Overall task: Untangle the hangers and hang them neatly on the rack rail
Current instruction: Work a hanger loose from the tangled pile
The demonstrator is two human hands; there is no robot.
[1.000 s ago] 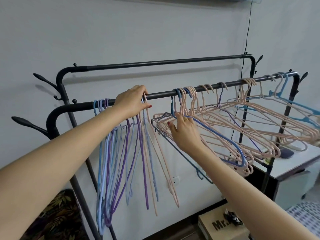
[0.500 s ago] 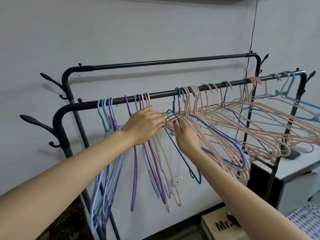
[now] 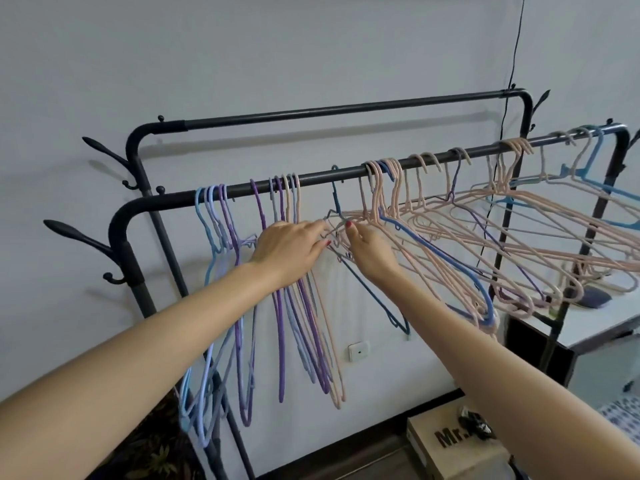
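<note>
Box (image 3: 460,445) below rack rail (image 3: 415,164) reads "Mr."; rest hidden.

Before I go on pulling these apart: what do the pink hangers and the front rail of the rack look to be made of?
Pink hangers: probably wire with a matte coating; the strands are very thin, evenly pastel and show no shine. The core itself cannot be seen.

Front rail: apparently metal tube with a dark, satin painted or powder-coated finish; it is round and smoothly bent at the corner, with a faint highlight along the top.
</note>
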